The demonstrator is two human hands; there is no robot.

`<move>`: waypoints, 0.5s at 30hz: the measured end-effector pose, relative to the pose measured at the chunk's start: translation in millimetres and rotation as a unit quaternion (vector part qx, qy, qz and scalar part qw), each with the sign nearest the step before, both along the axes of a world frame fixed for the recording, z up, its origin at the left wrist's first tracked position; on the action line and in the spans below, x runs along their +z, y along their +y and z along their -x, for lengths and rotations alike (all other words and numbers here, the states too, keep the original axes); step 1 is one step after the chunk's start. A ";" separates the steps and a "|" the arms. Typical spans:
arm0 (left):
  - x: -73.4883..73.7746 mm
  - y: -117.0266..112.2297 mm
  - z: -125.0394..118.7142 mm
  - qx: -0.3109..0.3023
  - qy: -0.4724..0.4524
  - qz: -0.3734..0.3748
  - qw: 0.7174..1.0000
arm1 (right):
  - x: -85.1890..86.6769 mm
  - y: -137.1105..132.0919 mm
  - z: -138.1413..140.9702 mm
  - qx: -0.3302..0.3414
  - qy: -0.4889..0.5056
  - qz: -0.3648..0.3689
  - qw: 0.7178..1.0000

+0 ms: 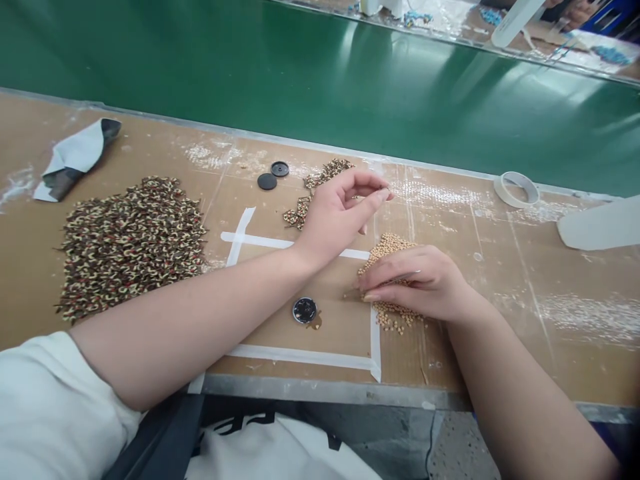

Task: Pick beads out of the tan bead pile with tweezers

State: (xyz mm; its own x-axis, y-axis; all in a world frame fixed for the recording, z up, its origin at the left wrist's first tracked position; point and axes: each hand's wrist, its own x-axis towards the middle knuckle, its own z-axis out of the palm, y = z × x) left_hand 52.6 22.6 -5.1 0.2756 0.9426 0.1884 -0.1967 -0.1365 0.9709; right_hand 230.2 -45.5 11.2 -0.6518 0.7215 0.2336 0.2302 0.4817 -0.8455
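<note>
My left hand hovers above the cardboard-covered table, thumb and forefinger pinched on something too small to make out. My right hand rests on a pile of small tan beads, fingers pressed together at the pile's left edge. A small round black cap with a brown bit beside it lies inside a white tape rectangle just in front of both hands. A few leopard-print bows lie behind my left hand.
A big heap of leopard-print bows lies at the left. Two black discs sit behind the tape rectangle. A folded grey-white cloth is far left, a tape roll far right. A green conveyor belt runs along the back.
</note>
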 end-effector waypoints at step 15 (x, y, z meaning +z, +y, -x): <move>0.0 -0.8 0.4 -0.004 -0.027 0.023 0.999 | 2.4 -1.8 -3.4 -0.214 0.172 0.033 0.961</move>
